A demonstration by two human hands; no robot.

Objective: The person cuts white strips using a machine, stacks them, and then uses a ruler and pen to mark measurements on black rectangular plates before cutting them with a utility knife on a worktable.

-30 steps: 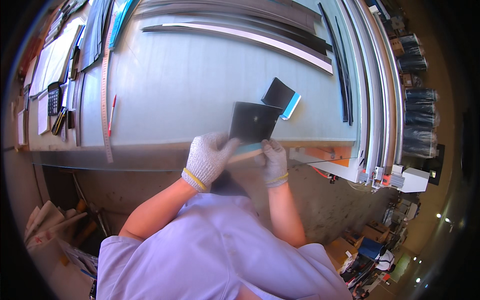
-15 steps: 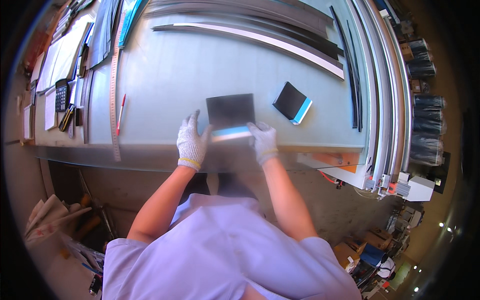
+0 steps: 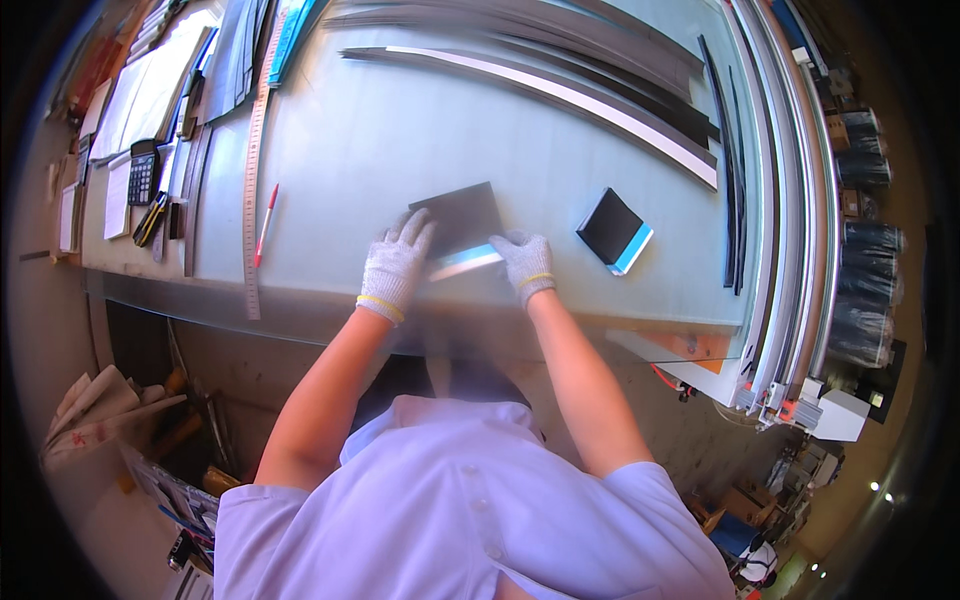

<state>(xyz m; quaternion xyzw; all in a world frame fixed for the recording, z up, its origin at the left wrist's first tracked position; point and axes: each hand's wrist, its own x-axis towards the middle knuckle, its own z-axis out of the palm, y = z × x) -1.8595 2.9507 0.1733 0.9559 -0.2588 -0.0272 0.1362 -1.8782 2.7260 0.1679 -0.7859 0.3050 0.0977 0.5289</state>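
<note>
A flat black rectangular piece (image 3: pixel 462 217) with a blue and white band along its near edge lies tilted over the glass-topped table, slightly blurred. My right hand (image 3: pixel 522 264), in a grey knit glove with a yellow cuff, pinches its near right corner. My left hand (image 3: pixel 396 262), gloved alike, rests against its left side with the fingers spread; the thumb is hard to make out. To the right, a similar black block (image 3: pixel 610 228) with a blue and white edge sits apart from both hands on the table.
Long dark strips (image 3: pixel 560 85), one with a white face, lie across the far side. At left are a red-and-white pen (image 3: pixel 267 225), a long ruler (image 3: pixel 253 200), a calculator (image 3: pixel 143 172) and papers. A metal rail (image 3: pixel 785 220) runs along the right edge.
The black piece has turned counterclockwise in my grip. My left hand has come in from beside it to touch its left side. The whole view has shifted a little.
</note>
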